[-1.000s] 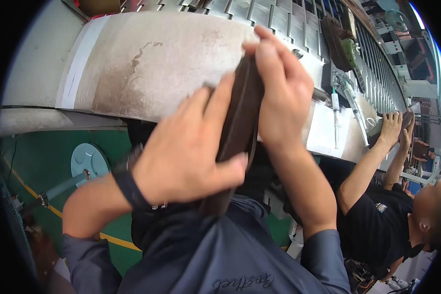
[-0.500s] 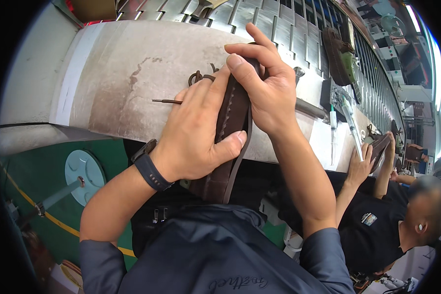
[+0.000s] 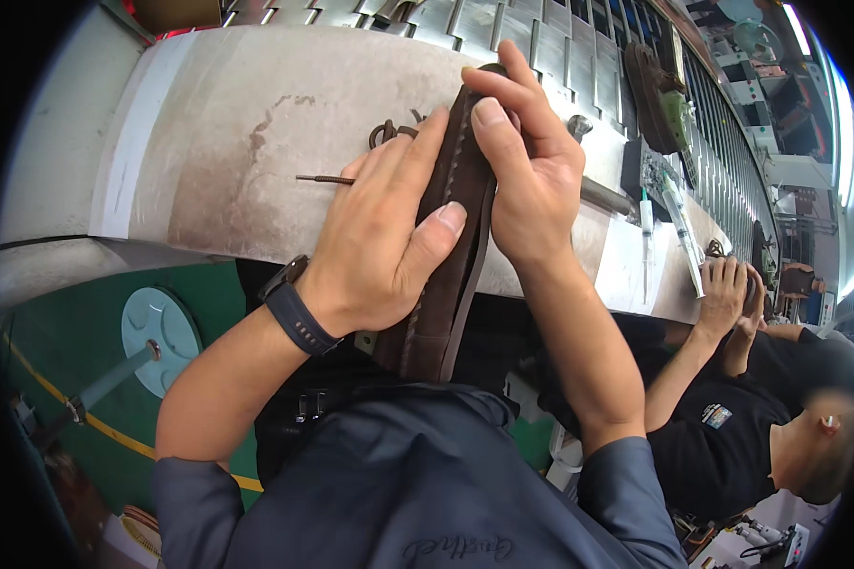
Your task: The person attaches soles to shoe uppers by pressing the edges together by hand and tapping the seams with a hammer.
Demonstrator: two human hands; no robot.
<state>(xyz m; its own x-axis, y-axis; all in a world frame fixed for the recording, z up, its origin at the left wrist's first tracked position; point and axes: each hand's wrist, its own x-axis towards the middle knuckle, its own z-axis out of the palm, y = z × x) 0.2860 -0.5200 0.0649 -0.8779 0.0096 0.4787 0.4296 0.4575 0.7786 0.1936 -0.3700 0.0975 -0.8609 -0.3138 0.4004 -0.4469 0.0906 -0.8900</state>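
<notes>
Both hands closed on a brown shoe.
Left hand (image 3: 384, 237) and right hand (image 3: 527, 175) are clamped around the shoe (image 3: 451, 256), held on edge against the bench (image 3: 209, 142); its lace (image 3: 327, 178) is laid on the bench.

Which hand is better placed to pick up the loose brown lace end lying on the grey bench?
Left. The left hand fingertips lie beside the brown lace end; the right hand is farther, gripping the brown leather shoe.
</notes>
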